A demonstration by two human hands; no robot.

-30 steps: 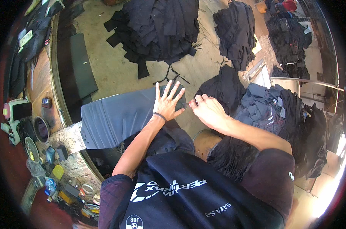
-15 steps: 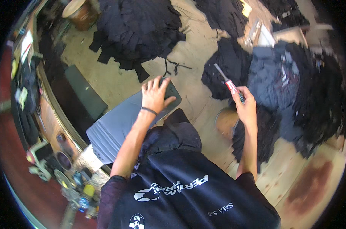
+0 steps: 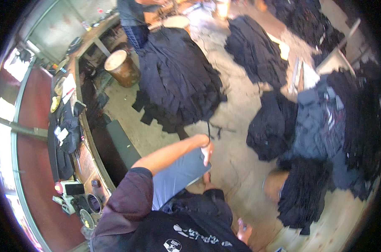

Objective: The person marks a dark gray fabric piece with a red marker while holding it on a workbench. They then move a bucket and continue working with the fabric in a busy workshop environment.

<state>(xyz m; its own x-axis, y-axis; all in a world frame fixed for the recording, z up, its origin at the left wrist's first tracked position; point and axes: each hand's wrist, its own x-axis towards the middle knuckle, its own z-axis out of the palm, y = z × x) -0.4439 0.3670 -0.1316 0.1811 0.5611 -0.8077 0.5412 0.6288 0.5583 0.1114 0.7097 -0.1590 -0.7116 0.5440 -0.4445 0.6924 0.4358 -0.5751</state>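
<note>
Touching far end of grey panel point(image 3: 176, 175) with left hand point(image 3: 207, 152) (partly hidden; cannot tell whether gripping). Note panel lying in front of black shirt point(image 3: 157, 229), by left forearm point(image 3: 169, 154). Note right hand point(image 3: 244, 232) low beside shirt, blurred; cannot tell whether wide, narrow or holding anything.

The grey panel point(image 3: 173, 174) looks smooth with a soft sheen, the dark cloth pile point(image 3: 178, 82) matt.
</note>
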